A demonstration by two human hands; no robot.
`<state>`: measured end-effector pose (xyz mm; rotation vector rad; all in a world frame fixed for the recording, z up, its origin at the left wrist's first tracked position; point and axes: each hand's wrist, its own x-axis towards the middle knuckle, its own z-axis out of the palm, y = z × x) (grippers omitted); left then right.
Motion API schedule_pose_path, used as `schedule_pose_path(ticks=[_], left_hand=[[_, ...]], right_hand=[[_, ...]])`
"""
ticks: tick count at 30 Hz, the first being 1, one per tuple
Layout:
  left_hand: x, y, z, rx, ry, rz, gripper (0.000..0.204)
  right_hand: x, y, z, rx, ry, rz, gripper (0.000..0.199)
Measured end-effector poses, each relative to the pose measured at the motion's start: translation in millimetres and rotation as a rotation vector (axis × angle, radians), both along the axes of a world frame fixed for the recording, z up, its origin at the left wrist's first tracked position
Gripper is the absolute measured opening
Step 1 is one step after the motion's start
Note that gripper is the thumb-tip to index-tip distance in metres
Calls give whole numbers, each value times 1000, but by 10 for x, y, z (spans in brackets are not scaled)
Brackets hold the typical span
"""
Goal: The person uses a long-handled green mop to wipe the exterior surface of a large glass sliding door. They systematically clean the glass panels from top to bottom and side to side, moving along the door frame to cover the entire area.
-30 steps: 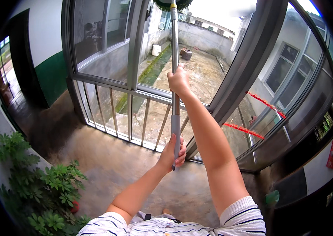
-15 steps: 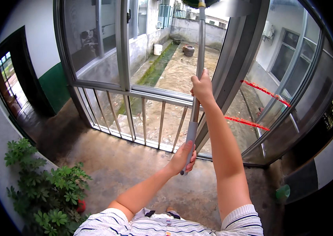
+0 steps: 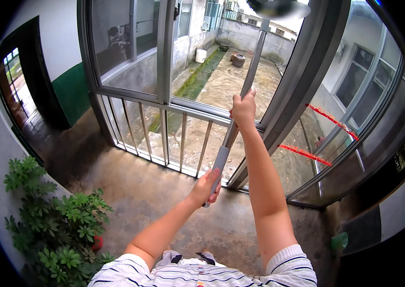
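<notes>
A long silver metal pole [image 3: 255, 61] with a grey grip sleeve [image 3: 219, 165] at its lower end slants up and away from me. At its top is a rounded, pale and dark head [image 3: 281, 9], blurred and partly cut off by the picture's upper edge; its exact kind cannot be made out. Around the grey sleeve, near the bottom end, my left hand [image 3: 206, 187] is closed. Higher up, my right hand [image 3: 244, 111] grips the bare metal part. Behind the pole stands a metal-framed window [image 3: 165, 52] with glass panes and low bars; whether the head touches the glass cannot be seen.
Leafy potted plants [image 3: 52, 215] stand at lower left, beside a low wall. A dark doorway [image 3: 44, 76] is at far left. On the right, a glass panel carries red strips [image 3: 305, 155]; a green bin [image 3: 339, 241] sits below. Beyond the window lies a yard with a white bucket [image 3: 201, 56].
The pole now tilts further, its top to the right and its lower end to the left. My left hand has moved left with it. The view has shifted slightly.
</notes>
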<state>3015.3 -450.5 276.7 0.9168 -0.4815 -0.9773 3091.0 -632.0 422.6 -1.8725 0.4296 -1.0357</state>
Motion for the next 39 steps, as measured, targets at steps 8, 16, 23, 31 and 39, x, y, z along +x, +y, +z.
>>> schedule_pose_path(ticks=[8,16,23,31,39], left_hand=[[146,167,-412,-217,227,-71,51],[74,78,-442,-221,240,-142,52],[-264,-192,-539,-164,163,-151,49],[-599,-183,-788,111,-47,-125,47],[-625,23,-1034,119,-10,-72,42]], right_hand=[[623,611,-285,-310,308,-46,47],[743,440,-576,-382,200,-68,41],[148,160,-471,-68,188,92,41],[-729,-270,-923,267,-44,101,43],[-801,-56,-1069,221,22,30,36]])
